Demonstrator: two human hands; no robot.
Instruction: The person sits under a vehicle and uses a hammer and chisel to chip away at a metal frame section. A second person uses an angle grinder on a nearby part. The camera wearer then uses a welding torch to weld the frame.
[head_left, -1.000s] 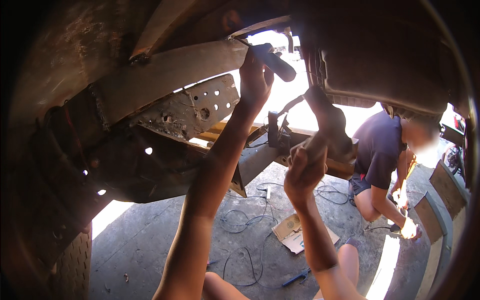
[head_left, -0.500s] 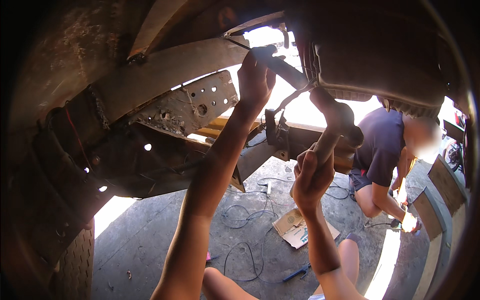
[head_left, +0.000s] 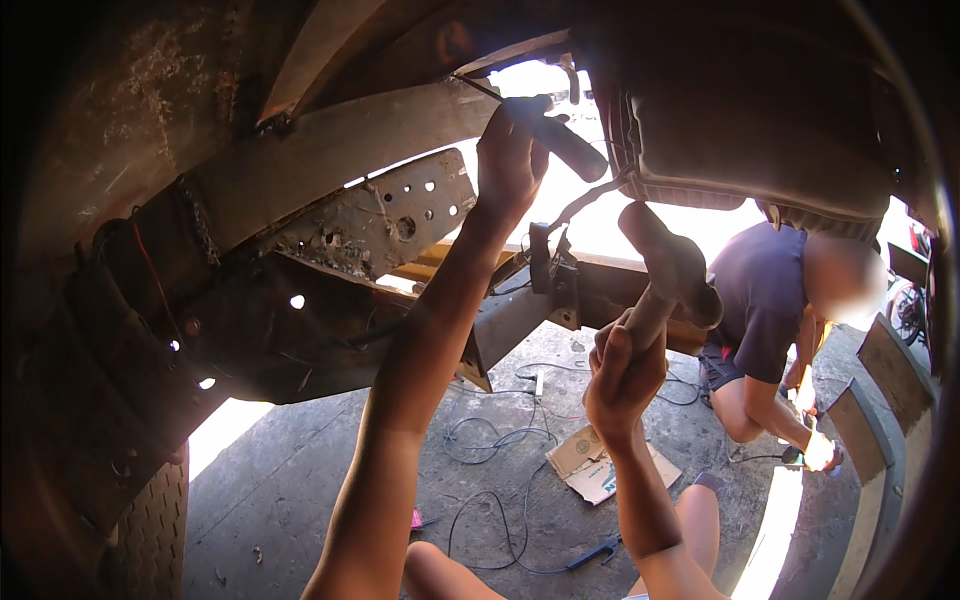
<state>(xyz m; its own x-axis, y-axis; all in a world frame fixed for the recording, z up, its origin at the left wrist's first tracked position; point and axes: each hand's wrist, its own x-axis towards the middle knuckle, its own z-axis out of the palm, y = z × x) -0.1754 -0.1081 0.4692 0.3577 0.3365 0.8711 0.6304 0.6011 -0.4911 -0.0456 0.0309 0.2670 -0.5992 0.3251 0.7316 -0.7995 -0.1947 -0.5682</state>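
My right hand (head_left: 625,375) is wrapped around the handle of a hammer (head_left: 672,265), a heavy, dull metal one with a rounded head. Higher up, my left hand (head_left: 508,155) grips a thick dark metal rod (head_left: 572,148), its blunt free end pointing down and right toward the hammer. A gap shows between that end and the hammer face. Behind my left hand runs a curved metal beam (head_left: 350,135); the rod's far end is hidden by my fingers, so I cannot tell whether it touches the beam.
Below the beam are a perforated metal bracket (head_left: 400,215) and hanging cables (head_left: 590,195). A dark boxy part (head_left: 760,110) hangs at upper right. On the concrete floor lie cables (head_left: 490,440), flattened cardboard (head_left: 600,465) and a blue-handled tool (head_left: 595,553). Another person (head_left: 765,310) crouches at right beside metal plates (head_left: 860,430).
The hammer has drawn slightly down and away from the rod's end, widening the gap. My left hand keeps its hold on the rod almost in place.
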